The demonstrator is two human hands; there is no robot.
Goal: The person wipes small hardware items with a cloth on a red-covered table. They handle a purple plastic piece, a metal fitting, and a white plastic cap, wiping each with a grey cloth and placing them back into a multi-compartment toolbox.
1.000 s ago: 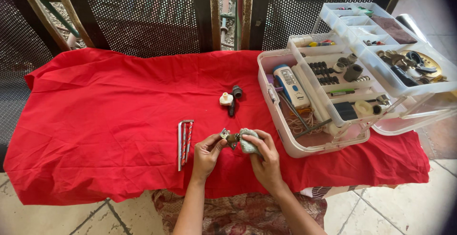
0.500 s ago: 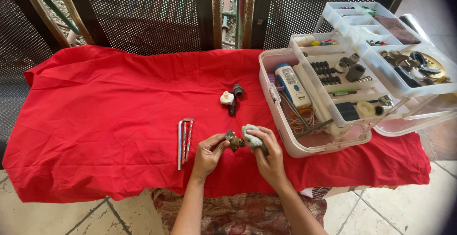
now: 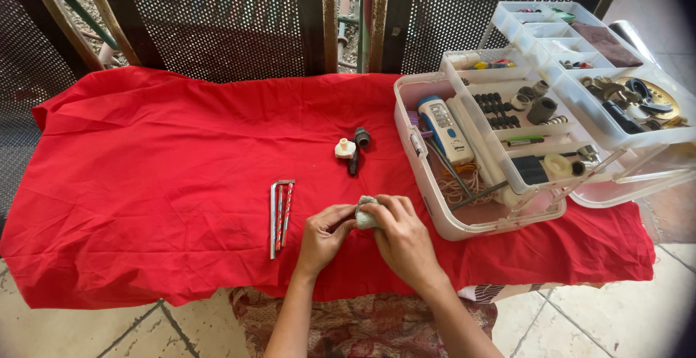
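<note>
Cloth [image 3: 145, 184], red and creased, is covering the tabletop from edge to edge, so the surface beneath is staying hidden from me. Left of my hands, a small bundle of metal rods [image 3: 280, 215] is lying on the cloth, one bent at the top like a hex key, the others showing red bands; I am not able to tell exactly what they are. My left hand [image 3: 324, 236] is resting near the front edge, its fingers [image 3: 341, 218] curling in toward a small pale wad [image 3: 365, 214] of rag or tape and touching its left side. My right hand [image 3: 401, 236] is closing over that same wad from the right and above, its fingers [image 3: 380, 206] wrapping it so that only one corner is showing between my hands. Whether something is sitting inside the wad is hidden by my grip. Farther back on the cloth, well apart from my hands, a small white cap [image 3: 345, 148] is lying just beside a dark fitting [image 3: 358, 144] with a short stem; their details are too small to read. To the right, an open white plastic toolbox [image 3: 413, 148] is standing with its tiered trays fanned out, holding a blue and white handheld meter [image 3: 444, 128], dark bits, cords and small parts. Its far right trays are blurring toward the picture's edge. My forearms are cut off at the bottom.
</note>
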